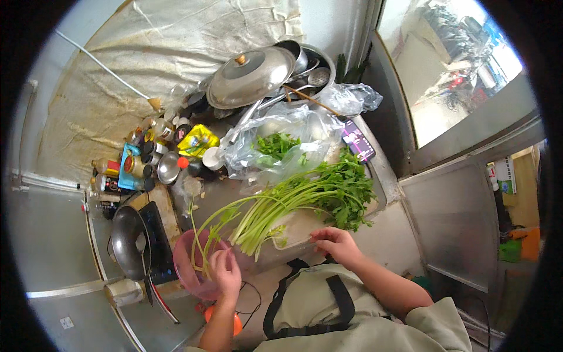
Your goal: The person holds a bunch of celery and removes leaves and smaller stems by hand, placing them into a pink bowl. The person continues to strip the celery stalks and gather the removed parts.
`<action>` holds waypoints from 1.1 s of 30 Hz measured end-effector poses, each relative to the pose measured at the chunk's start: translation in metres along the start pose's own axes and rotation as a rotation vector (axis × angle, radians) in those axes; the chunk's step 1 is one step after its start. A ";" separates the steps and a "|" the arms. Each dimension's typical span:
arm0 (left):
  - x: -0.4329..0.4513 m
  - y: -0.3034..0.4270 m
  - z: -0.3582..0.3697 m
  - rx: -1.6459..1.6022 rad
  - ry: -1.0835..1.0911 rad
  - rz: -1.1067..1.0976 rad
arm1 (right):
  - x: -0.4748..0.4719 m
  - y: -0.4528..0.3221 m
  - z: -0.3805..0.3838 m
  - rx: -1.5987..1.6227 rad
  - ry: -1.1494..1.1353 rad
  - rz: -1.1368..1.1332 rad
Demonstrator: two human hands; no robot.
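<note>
A bunch of leafy green celery (pixel 272 200) lies across the counter, its stalks pointing left and its leaves right. My left hand (pixel 226 270) is over the right side of a pink plastic basin (pixel 182 255). A few thin celery stalks (pixel 196 246) stand out of the basin beside its fingers; whether the hand grips any is unclear. At the counter's front edge, close to a pale board (pixel 299 229) under the bunch, is my right hand (pixel 336 246). Its thumb and forefinger are near each other, and anything between them is too small to make out.
Clear plastic bags (pixel 286 127) with greens are behind the celery, and a phone (pixel 358 141) lies to their right. A lidded wok (pixel 250 77) and utensils stand at the back. Seasoning jars (pixel 151 152) crowd the left, above a dark pan (pixel 129 242) on a black cooktop (pixel 158 237).
</note>
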State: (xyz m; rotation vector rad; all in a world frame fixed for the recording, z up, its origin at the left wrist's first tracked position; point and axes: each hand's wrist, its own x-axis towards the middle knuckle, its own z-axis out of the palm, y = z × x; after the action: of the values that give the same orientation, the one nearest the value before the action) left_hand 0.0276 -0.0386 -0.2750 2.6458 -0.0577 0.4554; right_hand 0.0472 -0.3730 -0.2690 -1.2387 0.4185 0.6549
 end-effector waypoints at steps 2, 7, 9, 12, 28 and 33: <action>-0.003 0.006 0.010 -0.047 -0.068 0.170 | 0.000 0.005 -0.005 -0.026 0.011 0.016; 0.040 0.033 0.088 0.266 -0.286 0.153 | -0.002 0.013 -0.007 -0.060 0.033 0.119; 0.057 0.034 0.106 0.349 -0.516 0.086 | -0.005 0.014 -0.007 -0.018 -0.006 0.085; 0.068 0.035 0.106 0.281 -0.564 0.128 | -0.007 0.010 -0.008 -0.041 -0.017 0.030; 0.047 0.071 -0.014 -0.458 -0.439 -0.077 | 0.009 -0.042 0.017 0.776 0.062 0.087; 0.052 0.075 -0.018 -0.408 -0.501 0.047 | -0.018 -0.063 0.035 0.550 0.131 -0.271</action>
State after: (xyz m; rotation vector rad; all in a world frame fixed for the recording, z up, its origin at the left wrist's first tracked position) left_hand 0.0626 -0.0962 -0.2102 2.2914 -0.3306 -0.1990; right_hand 0.0737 -0.3554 -0.2021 -0.7924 0.4883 0.2018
